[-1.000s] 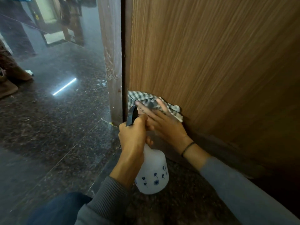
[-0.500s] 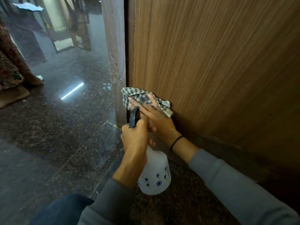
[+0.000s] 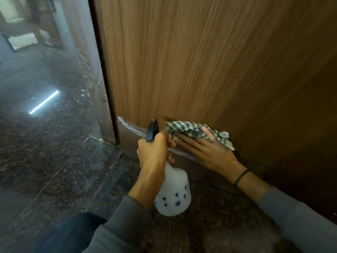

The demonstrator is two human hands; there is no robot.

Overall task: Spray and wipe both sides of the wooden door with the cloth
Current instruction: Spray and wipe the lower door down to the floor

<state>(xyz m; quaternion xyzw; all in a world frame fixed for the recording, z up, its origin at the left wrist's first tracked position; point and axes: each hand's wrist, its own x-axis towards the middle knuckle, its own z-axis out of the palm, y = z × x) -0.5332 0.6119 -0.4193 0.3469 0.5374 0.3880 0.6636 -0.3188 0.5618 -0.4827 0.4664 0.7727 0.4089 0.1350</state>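
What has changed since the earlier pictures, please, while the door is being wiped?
The right hand slid the checked cloth rightward along the foot of the door, away from its left edge, where a pale streak now shows. The left hand still grips the spray bottle; the right hand still presses the cloth flat.

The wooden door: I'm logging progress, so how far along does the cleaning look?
Done: a wet streak shines along the bottom of the wooden door, so that part looks sprayed. In hand: the right hand presses the cloth flat low on this face; the left hand grips the spray bottle. Left: the upper panel looks dry, and the other side is out of view.
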